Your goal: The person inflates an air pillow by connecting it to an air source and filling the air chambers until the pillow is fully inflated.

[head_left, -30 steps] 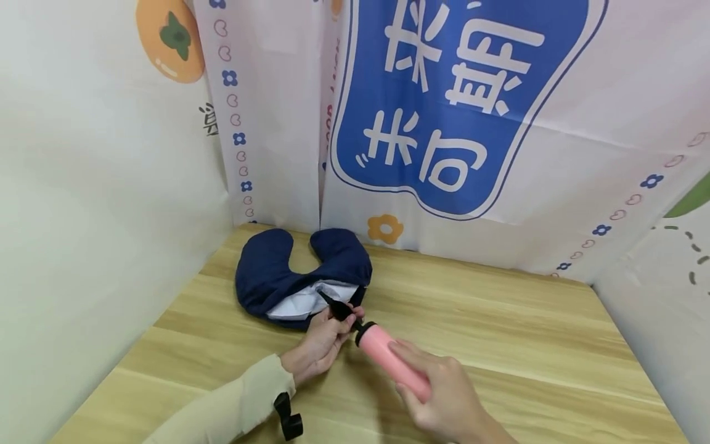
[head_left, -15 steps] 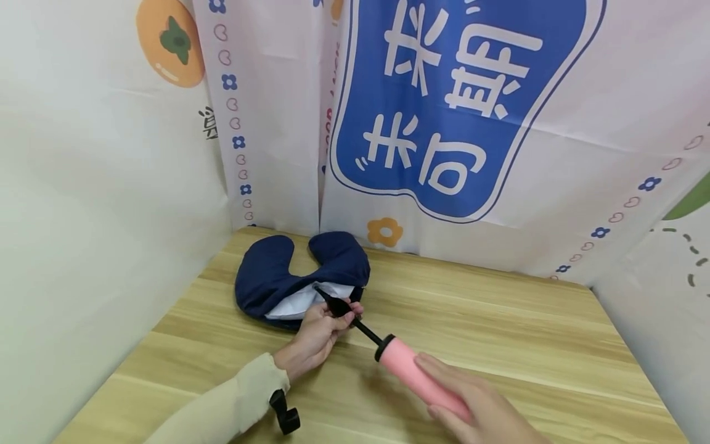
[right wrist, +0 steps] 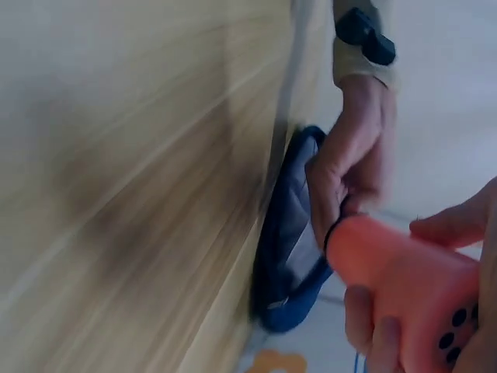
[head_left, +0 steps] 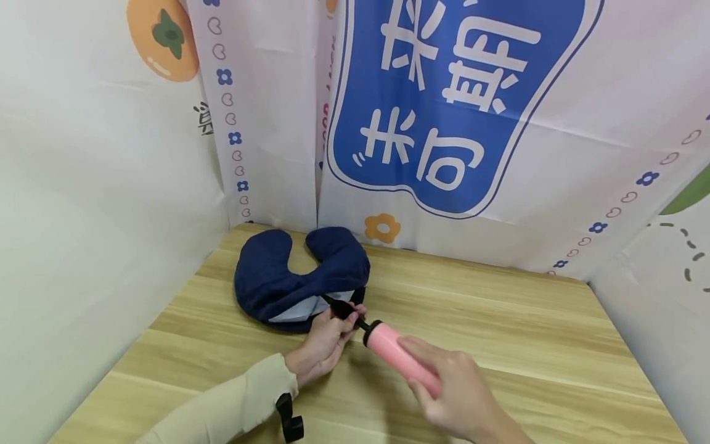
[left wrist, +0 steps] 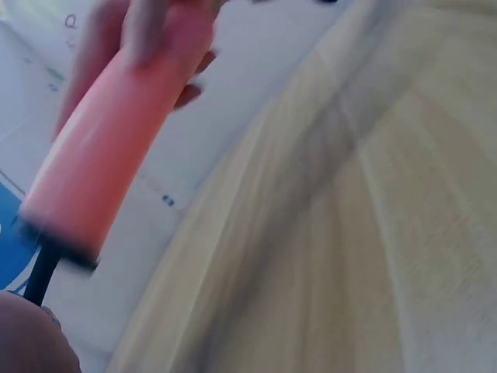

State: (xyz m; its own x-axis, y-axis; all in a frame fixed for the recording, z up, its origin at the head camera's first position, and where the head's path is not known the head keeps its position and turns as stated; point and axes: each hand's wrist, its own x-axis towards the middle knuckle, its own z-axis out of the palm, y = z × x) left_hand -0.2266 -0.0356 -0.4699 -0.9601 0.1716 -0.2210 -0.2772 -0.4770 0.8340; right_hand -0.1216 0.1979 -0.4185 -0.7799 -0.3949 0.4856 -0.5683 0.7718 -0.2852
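Observation:
A navy U-shaped neck pillow (head_left: 263,271) lies on the table in the head view, its front slit showing a pale inner lining (head_left: 296,310). At that slit, my left hand (head_left: 322,348) grips the black nozzle end (head_left: 342,308) of a hand pump, the tip reaching to the lining. The pump's pink barrel (head_left: 400,357) is held by my right hand (head_left: 457,391), fingers curled round it. A short stretch of black rod shows between barrel and left hand. In the right wrist view, the barrel's end (right wrist: 454,334) has several dark holes.
The wood-grain table (head_left: 527,345) stretches to the right of the hands. A printed cloth (head_left: 277,123) hangs along its back edge, and pale walls (head_left: 111,185) stand at both sides. A black strap piece (head_left: 289,419) sits at the left sleeve.
The pink barrel slid back down to the right, baring more black rod, then came forward toward my left hand again. My left hand keeps its grip. The pale strip in the slit looks narrower.

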